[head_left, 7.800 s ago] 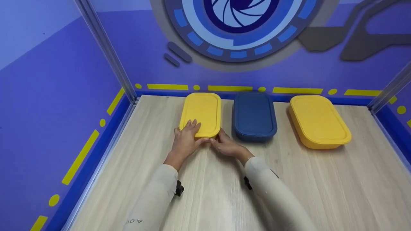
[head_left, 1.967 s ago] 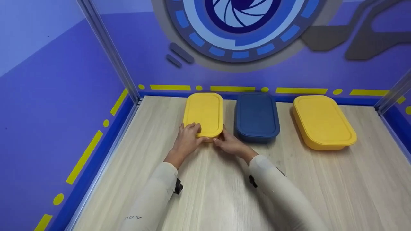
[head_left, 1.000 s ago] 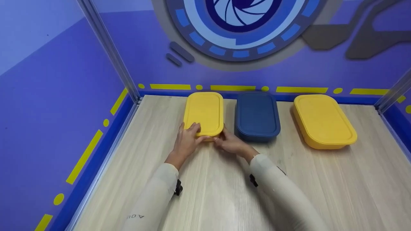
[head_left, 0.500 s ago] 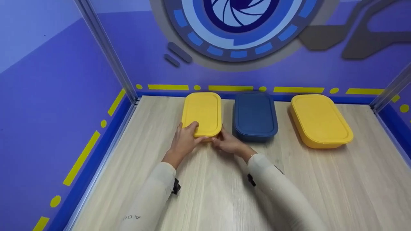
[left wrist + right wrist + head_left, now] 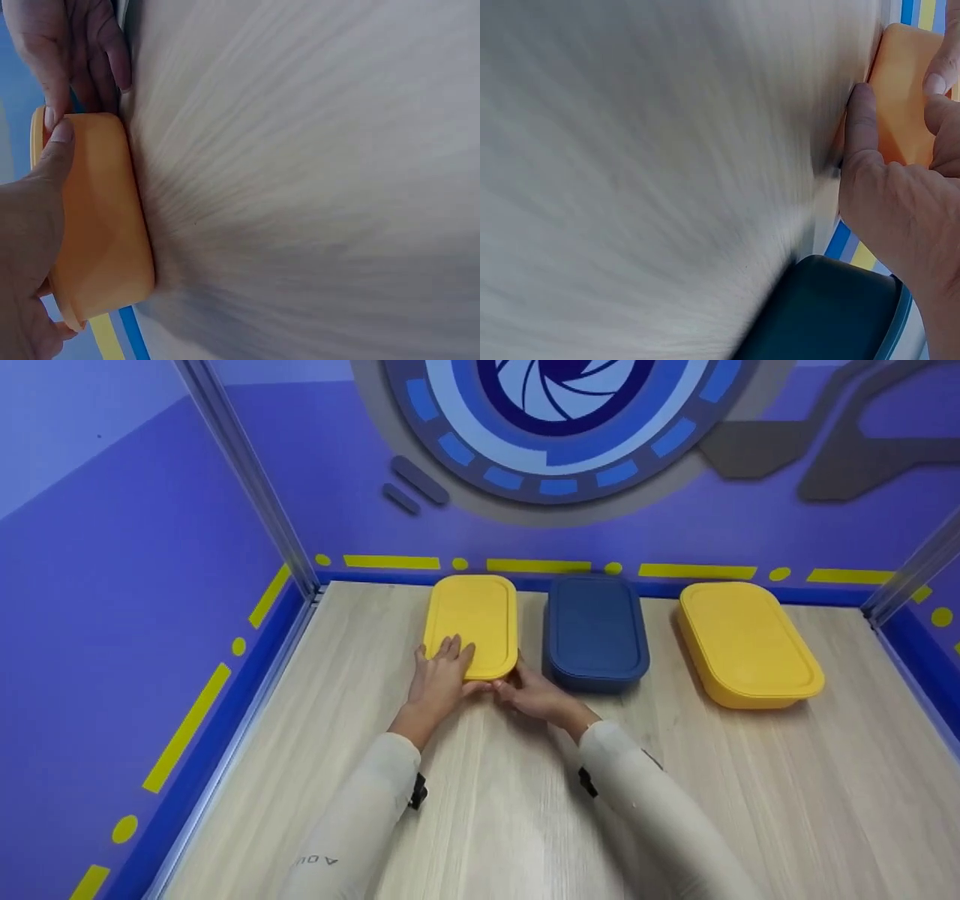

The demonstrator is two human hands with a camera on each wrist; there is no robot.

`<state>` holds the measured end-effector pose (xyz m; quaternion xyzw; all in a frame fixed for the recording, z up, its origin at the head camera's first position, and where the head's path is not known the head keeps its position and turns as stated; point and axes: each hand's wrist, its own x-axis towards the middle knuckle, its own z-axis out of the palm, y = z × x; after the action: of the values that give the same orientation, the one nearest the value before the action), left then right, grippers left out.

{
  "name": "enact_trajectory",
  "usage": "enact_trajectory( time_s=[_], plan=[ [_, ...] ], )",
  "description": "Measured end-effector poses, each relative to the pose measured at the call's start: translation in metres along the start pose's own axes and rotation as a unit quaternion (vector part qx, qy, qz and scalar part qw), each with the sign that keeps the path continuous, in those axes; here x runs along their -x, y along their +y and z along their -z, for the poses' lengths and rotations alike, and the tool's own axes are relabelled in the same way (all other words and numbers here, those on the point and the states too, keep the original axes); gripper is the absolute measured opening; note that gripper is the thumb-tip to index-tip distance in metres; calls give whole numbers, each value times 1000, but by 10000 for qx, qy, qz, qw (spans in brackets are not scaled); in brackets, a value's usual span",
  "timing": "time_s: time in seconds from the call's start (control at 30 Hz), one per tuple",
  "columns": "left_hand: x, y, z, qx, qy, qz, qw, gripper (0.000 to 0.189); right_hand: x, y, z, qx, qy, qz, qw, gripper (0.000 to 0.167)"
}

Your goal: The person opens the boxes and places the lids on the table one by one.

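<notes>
A yellow lidded lunch box (image 5: 472,607) stands on the wooden table, the leftmost in a row of three. My left hand (image 5: 436,684) grips its front left corner, fingers spread over the lid. The left wrist view shows the thumb (image 5: 58,154) at the rim on the box's front wall (image 5: 105,217). My right hand (image 5: 538,696) holds the front right corner, its thumb tip close to the left thumb. In the right wrist view, a finger (image 5: 862,124) of that hand lies low along the box's side, near the tabletop. The lid sits on the box.
A dark blue lidded lunch box (image 5: 596,630) stands just right of my right hand. Farther right is another, larger-looking yellow lunch box (image 5: 750,641), set at an angle. Behind the row rises a printed purple wall (image 5: 600,536), and a side wall (image 5: 150,585) bounds the table's left.
My left fingers, bent on the lid half a second ago, now lie straighter and farther across it. The right hand holds nearly the same place, and all three boxes stay put.
</notes>
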<state>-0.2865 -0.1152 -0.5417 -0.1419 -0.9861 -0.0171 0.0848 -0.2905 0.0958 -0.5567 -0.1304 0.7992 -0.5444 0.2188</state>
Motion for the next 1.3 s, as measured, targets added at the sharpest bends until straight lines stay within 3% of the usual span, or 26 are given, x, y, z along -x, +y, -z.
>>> enact_trajectory(
  time_s=[0.27,0.5,0.77,0.93,1.07,1.17,1.3],
  plan=[
    [0,-5,4,-81,84,-61,9999,87,-3,-6,1,80,40,-155,9998,90],
    [3,-11,4,523,275,-98,9982,87,-3,-7,-1,154,57,-89,9998,89],
    [5,-17,-2,797,492,-189,9954,84,-2,-5,-4,282,40,-28,9996,91],
    [9,-22,-6,1250,509,-7,9909,83,-1,-4,-5,365,-14,-204,9991,89],
    [10,-26,-8,1788,631,220,9816,80,0,-2,-3,369,0,-268,9990,85],
    [9,-27,-8,1952,567,142,9790,81,1,-1,-2,373,72,-321,9988,83],
    [9,-27,-9,1794,380,17,9830,82,0,3,-3,411,145,-454,9980,87]
  ],
)
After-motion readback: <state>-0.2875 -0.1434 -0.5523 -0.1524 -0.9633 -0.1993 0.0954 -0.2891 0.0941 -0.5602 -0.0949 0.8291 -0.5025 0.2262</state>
